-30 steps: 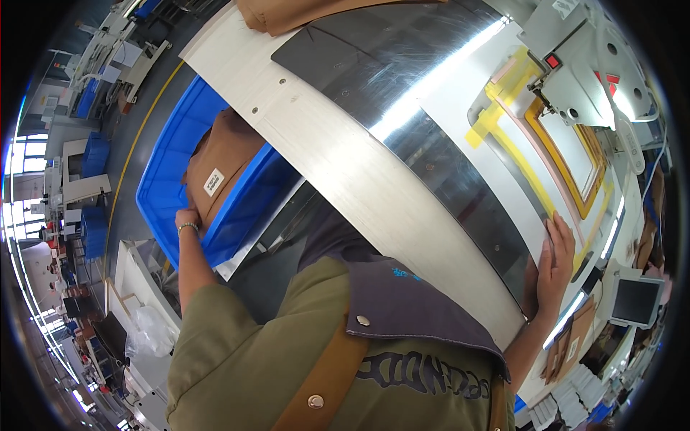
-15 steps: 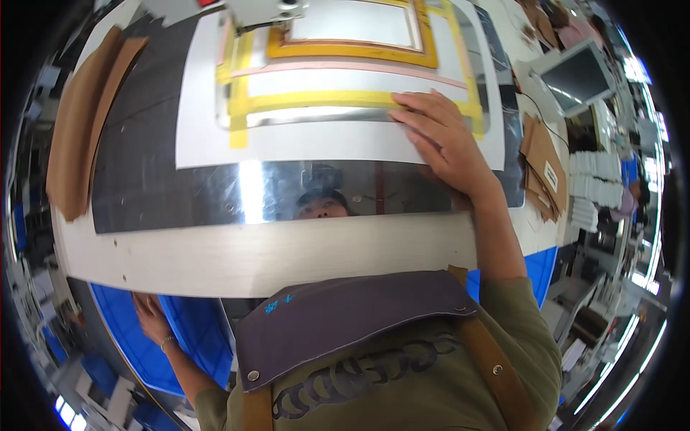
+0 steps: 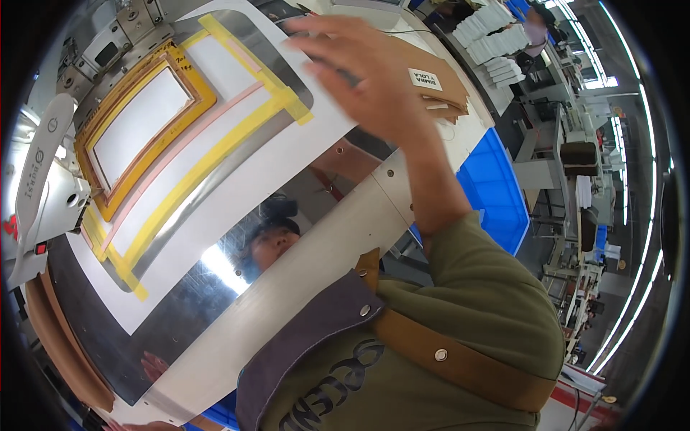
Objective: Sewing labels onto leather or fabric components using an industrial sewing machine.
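My right hand (image 3: 366,79) is raised over the right end of the shiny metal plate (image 3: 237,251), close to the brown leather pieces (image 3: 424,65). Its fingers are spread, slightly blurred, with nothing visible in them. To its left, a yellow wooden frame (image 3: 198,104) lies on a white sheet (image 3: 154,305), inside a border of yellow tape (image 3: 208,179) and a pink strip (image 3: 194,133). Only a sliver of my left hand (image 3: 147,426) shows at the lower left, beside the table's front edge; its fingers cannot be made out. The plate mirrors part of a hand.
A white machine head (image 3: 50,179) stands at the left. Rolled brown material (image 3: 61,345) lies along the plate's left end. Blue bins (image 3: 496,187) sit below the table's front edge. White stacks (image 3: 489,43) and another person (image 3: 535,32) are farther right.
The view has turned to the right. My right hand has lifted off the taped border and moved toward the brown pieces. My left hand has left the blue bin and is mostly out of view.
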The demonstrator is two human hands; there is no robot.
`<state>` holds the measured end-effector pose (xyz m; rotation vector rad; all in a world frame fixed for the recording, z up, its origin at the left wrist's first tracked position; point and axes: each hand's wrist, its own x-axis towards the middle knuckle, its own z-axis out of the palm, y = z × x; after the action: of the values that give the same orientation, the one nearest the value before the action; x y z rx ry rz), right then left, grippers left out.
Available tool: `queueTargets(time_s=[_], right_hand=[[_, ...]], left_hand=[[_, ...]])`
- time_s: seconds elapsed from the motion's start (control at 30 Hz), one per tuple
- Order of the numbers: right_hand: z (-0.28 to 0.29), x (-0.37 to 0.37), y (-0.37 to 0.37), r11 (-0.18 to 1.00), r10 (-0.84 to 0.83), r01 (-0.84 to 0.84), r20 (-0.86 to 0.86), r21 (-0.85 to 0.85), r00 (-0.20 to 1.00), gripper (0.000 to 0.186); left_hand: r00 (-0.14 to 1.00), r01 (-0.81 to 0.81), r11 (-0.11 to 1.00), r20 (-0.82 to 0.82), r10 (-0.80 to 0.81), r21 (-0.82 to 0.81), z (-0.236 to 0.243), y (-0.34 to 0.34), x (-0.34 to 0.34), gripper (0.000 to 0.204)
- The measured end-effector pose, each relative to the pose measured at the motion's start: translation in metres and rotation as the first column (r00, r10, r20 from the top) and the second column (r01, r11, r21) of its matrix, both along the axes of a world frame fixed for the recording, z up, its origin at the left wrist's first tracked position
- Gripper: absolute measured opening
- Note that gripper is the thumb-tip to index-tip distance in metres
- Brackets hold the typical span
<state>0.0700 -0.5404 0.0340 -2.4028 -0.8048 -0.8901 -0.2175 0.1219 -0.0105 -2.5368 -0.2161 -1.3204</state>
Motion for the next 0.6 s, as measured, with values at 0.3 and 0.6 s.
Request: queueTargets(time_s=[0.3, 0.6], right_hand=[[0.000, -0.084, -0.131, 0.839, -0.541, 0.543, -0.177, -0.044, 0.822, 0.024], [0.001, -0.162, -0.190, 0.620, -0.760, 0.785, -0.237, 0.013, 0.605, 0.025]], left_hand=[[0.557, 0.416, 0.602, -0.333, -0.761, -0.681, 0.003, -0.131, 0.140, 0.029], [0.246, 0.659, 0.489, -0.451, -0.858, -0.571, -0.001, -0.228, 0.205, 0.033]])
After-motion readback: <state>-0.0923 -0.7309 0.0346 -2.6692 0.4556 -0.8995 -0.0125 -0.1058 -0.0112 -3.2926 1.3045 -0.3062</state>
